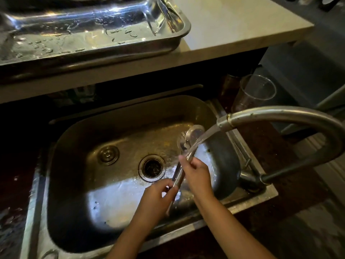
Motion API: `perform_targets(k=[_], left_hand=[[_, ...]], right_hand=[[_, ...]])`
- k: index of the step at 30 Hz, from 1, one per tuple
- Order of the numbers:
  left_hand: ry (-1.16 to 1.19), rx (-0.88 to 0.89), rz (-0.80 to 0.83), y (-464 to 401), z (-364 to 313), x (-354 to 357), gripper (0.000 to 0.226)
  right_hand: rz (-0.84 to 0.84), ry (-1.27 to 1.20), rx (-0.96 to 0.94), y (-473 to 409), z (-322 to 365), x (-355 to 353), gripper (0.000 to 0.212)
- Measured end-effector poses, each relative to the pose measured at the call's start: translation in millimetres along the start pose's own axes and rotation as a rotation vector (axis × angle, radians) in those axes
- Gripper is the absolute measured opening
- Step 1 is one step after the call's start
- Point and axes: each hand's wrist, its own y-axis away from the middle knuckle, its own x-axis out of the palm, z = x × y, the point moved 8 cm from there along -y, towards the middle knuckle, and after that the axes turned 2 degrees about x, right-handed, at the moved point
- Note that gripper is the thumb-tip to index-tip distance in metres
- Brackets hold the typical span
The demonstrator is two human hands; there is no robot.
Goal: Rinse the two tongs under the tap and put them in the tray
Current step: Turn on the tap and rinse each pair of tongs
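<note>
A pair of steel tongs (188,136) is held over the sink (78,146), its spoon-shaped heads under the water stream from the tap (280,116). My left hand (158,197) grips the handle end low down. My right hand (196,171) is closed around the middle of the arms, just below the stream. Up on the counter sits a wet steel tray (93,40), with another pair of tongs (158,15) lying in its far right corner.
The sink has a drain (152,167) and a plug (108,155) in its bottom. An empty clear glass (252,94) stands behind the tap. The white counter (233,25) extends right of the tray.
</note>
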Motion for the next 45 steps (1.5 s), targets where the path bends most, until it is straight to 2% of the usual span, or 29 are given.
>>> perform_targets(k=[3, 5, 6, 9, 13, 15, 19, 21, 23, 25, 30, 34, 38, 41, 43, 45], left_hand=[[0.229, -0.116, 0.122, 10, 5, 1, 0.032], [0.375, -0.203, 0.182, 17, 11, -1, 0.034], [0.434, -0.244, 0.212, 21, 14, -2, 0.035], [0.505, -0.288, 0.278, 27, 20, -7, 0.034], [0.443, -0.283, 0.290, 32, 24, -18, 0.028], [0.434, -0.288, 0.287, 33, 25, -23, 0.028], [0.429, -0.279, 0.270, 35, 20, -28, 0.022], [0.465, -0.281, 0.270, 34, 17, -29, 0.022], [0.469, -0.286, 0.259, 35, 17, -33, 0.024], [0.450, -0.283, 0.268, 38, 17, -37, 0.027], [0.399, -0.262, 0.287, 43, 14, -32, 0.026], [0.414, -0.259, 0.256, 37, 17, -31, 0.022], [0.380, -0.268, 0.202, 32, 27, -26, 0.023], [0.419, -0.258, 0.161, 25, 26, -15, 0.028], [0.432, -0.258, 0.143, 19, 23, -9, 0.026], [0.443, -0.252, 0.140, 11, 19, -7, 0.024]], right_hand=[[0.059, 0.117, -0.004, 6, -6, 5, 0.029], [0.108, 0.213, -0.055, 14, -10, 6, 0.022], [0.101, 0.339, -0.137, 19, -7, 1, 0.018], [0.123, 0.743, -0.528, 33, 7, -7, 0.038], [0.372, 0.987, -0.717, 39, 8, -4, 0.045], [0.346, 1.045, -0.760, 28, 18, -4, 0.046], [0.167, 1.258, -0.658, -7, 35, -12, 0.052], [0.183, 1.199, -0.668, -2, 37, -8, 0.051], [0.271, 1.066, -0.755, 20, 38, 1, 0.049], [0.327, 1.045, -0.830, 34, 37, 5, 0.048], [0.203, 1.257, -0.685, 0, 42, -7, 0.046], [0.204, 1.209, -0.691, 14, 36, -1, 0.042], [0.369, 1.027, -0.740, 59, 16, 8, 0.048], [0.505, 1.001, -0.827, 87, 5, 26, 0.044], [0.461, 1.084, -0.896, 75, 10, 26, 0.045], [0.308, 1.182, -0.844, 39, 23, 11, 0.049]])
